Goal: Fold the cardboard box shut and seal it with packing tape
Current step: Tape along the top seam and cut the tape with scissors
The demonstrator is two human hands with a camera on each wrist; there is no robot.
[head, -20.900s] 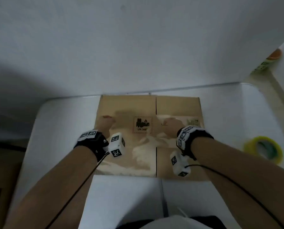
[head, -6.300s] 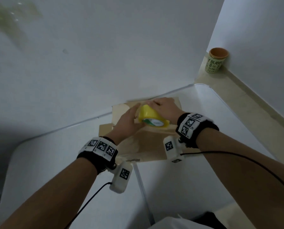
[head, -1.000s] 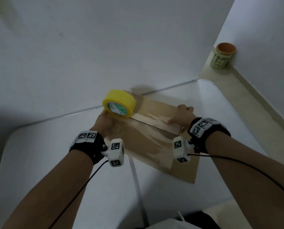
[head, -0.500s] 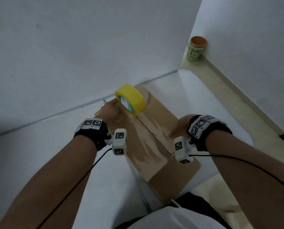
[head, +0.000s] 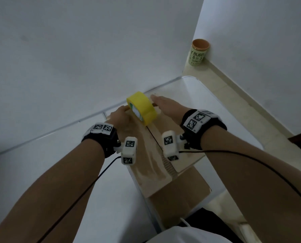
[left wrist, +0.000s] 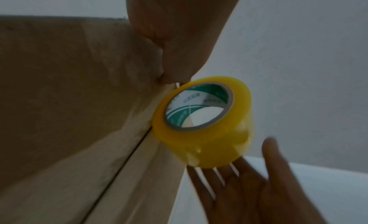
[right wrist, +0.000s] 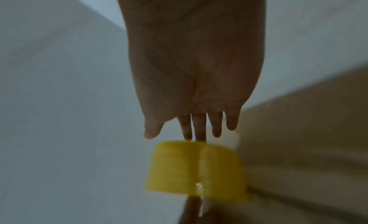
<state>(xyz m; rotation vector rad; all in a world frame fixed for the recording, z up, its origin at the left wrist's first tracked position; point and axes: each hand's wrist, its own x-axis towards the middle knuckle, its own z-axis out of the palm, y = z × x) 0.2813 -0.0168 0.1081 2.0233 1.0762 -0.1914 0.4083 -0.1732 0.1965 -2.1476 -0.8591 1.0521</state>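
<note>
With the left hand (head: 120, 115) pinching the tape (head: 142, 107) and the right hand's (head: 165, 104) fingers (left wrist: 235, 178) spread flat beside it, the roll may wander off the box (head: 151, 165) seam.

right hand (right wrist: 191, 73) outstretched, fingertips at yellow tape roll (right wrist: 195, 169)
</note>
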